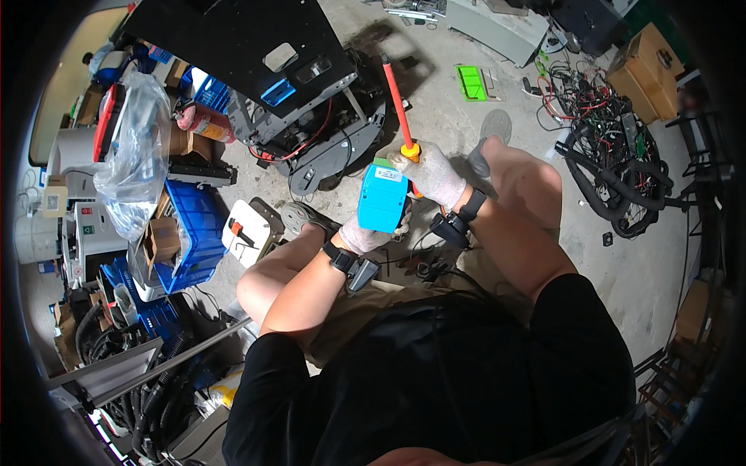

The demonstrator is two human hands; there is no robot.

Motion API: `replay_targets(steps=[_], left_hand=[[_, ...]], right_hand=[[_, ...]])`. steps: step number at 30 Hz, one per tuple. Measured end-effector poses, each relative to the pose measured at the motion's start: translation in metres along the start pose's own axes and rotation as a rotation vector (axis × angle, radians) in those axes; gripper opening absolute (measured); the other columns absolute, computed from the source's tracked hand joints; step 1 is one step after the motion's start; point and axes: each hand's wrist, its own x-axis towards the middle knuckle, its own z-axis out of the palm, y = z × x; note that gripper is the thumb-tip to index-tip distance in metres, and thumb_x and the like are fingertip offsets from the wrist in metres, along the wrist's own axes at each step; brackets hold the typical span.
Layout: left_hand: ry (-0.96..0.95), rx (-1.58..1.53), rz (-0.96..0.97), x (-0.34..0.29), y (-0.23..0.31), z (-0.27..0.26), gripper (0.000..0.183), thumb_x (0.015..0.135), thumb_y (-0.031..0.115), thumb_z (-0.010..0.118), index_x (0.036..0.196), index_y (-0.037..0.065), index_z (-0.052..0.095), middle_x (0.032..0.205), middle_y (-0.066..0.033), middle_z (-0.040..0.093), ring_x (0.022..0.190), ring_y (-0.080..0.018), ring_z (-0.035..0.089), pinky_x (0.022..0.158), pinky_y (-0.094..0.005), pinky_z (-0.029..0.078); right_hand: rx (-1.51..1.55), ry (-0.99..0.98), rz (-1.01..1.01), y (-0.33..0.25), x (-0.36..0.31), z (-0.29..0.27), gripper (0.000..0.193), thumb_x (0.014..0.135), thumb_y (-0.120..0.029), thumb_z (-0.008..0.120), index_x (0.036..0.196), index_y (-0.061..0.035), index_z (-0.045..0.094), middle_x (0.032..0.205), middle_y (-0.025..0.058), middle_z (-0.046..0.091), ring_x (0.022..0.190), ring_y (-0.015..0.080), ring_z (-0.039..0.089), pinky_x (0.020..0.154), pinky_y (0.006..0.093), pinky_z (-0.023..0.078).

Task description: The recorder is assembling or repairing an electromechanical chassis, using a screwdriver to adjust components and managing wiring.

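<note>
Blue box (381, 200): one, held in your left hand (360, 236), just beside your right hand (437, 178). Screwdriver (398, 105): one, gripped in your right, pointing away from you.

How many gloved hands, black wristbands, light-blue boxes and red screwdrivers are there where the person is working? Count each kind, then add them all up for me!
Gloved hands: 2, the left hand and the right hand
Black wristbands: 2, the left wristband and the right wristband
Light-blue box: 1
Red screwdriver: 1
Total: 6
</note>
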Motion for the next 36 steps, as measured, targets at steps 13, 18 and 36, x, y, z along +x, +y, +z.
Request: replay_targets(steps=[13, 18, 36], left_hand=[[-0.093, 0.05, 0.022, 0.001, -0.001, -0.005, 0.036, 0.099, 0.037, 0.06, 0.121, 0.009, 0.059, 0.092, -0.0052, 0.056, 0.082, -0.0192, 0.054, 0.07, -0.0318, 0.045], [-0.065, 0.108, 0.088, 0.0, -0.003, -0.01, 0.03, 0.1, 0.03, 0.063, 0.12, 0.008, 0.06, 0.104, -0.0058, 0.061, 0.096, -0.0198, 0.059, 0.082, -0.0323, 0.05], [-0.152, 0.253, 0.063, 0.001, 0.001, -0.006, 0.027, 0.102, 0.023, 0.058, 0.124, 0.009, 0.059, 0.113, -0.0059, 0.062, 0.098, -0.0183, 0.062, 0.081, -0.0323, 0.053]], right_hand=[[0.021, -0.048, 0.002, -0.012, -0.003, 0.003, 0.025, 0.094, -0.022, 0.073, 0.108, -0.002, 0.073, 0.098, 0.0043, 0.074, 0.092, 0.0093, 0.066, 0.082, 0.027, 0.053], [-0.159, -0.025, 0.021, -0.016, -0.006, 0.004, 0.028, 0.092, -0.024, 0.076, 0.106, -0.0005, 0.072, 0.09, 0.0053, 0.073, 0.083, 0.0094, 0.065, 0.074, 0.0284, 0.053], [-0.145, 0.059, 0.065, 0.001, -0.001, 0.005, 0.026, 0.095, -0.024, 0.073, 0.104, 0.0002, 0.073, 0.08, 0.0063, 0.07, 0.073, 0.0104, 0.064, 0.069, 0.0291, 0.052]])
